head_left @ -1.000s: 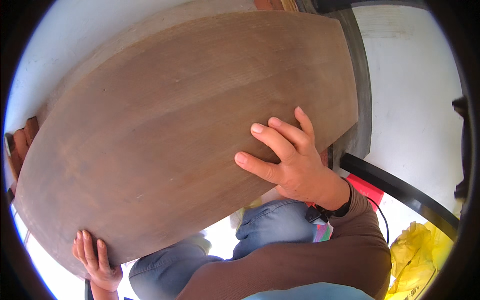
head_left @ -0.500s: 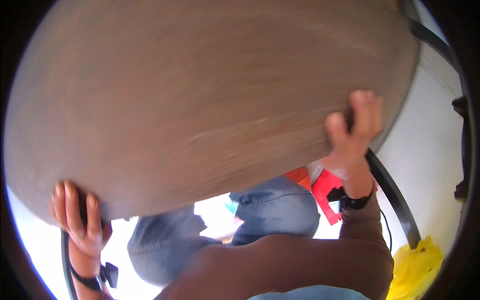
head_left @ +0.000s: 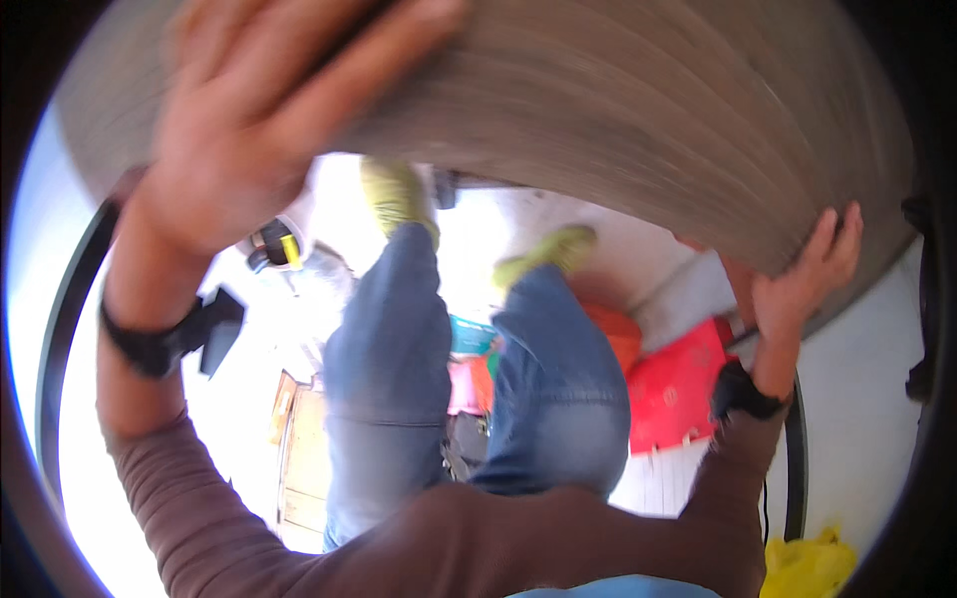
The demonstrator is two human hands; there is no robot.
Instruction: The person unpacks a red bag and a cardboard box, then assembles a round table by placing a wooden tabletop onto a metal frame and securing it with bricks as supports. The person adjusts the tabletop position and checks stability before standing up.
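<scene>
A large brown wood-grain panel (head_left: 638, 110) with a curved outline fills the top of the view, tilted and smeared by motion. My left hand (head_left: 249, 120) reaches up over its near left part, fingers stretched and apart against the surface. At the near right edge, my right hand (head_left: 812, 269) holds the panel, its fingers lying up along the face and its palm by the rim. The panel's far side is out of view. Black straps with small dark boxes circle both wrists.
Below are my legs in jeans (head_left: 389, 369) and yellow-green shoes (head_left: 394, 194). A red bag (head_left: 678, 384), a cardboard box (head_left: 304, 458) and a white bucket (head_left: 274, 244) lie around them. Black curved bars (head_left: 60, 319) rise at both sides; a yellow plastic bag (head_left: 812, 563) sits lower right.
The panel has swung up and away, uncovering my legs, shoes and the floor. My left hand has moved up from the lower left edge; my right hand has shifted right and slightly down.
</scene>
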